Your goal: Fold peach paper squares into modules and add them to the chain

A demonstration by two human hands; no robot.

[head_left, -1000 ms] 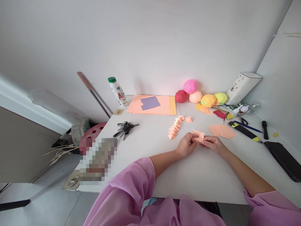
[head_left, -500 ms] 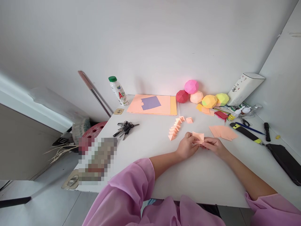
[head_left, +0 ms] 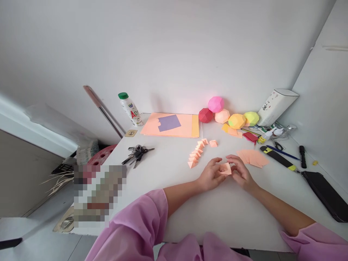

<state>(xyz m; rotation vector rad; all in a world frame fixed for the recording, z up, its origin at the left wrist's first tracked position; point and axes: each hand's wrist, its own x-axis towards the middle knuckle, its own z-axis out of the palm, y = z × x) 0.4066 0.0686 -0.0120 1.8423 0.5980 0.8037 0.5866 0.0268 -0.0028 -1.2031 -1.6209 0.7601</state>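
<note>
My left hand (head_left: 210,175) pinches a small peach piece of paper (head_left: 226,169), creased and partly hidden by the fingers. Curved around the paper's right side is my right hand (head_left: 243,175), its fingers apart; whether a fingertip touches the edge I cannot tell. Beyond my left hand, several folded peach paper pieces (head_left: 195,154) stand in a curved row. One more folded piece (head_left: 213,143) lies by itself to the right of that row. Flat peach paper squares (head_left: 252,158) are fanned out just past my right hand.
At the back are peach sheets (head_left: 152,125) with a purple piece (head_left: 170,122), and several faceted paper balls (head_left: 216,104). A bottle (head_left: 130,108) and keys (head_left: 138,154) stand and lie left. Rightward are a glue bottle (head_left: 265,136), a cutter (head_left: 277,158), a flashlight (head_left: 302,157) and a black case (head_left: 324,195).
My right fingers have spread and come off their pinch on the paper. The paper stays in my left hand, now tilted differently. The whole view has shifted slightly.
</note>
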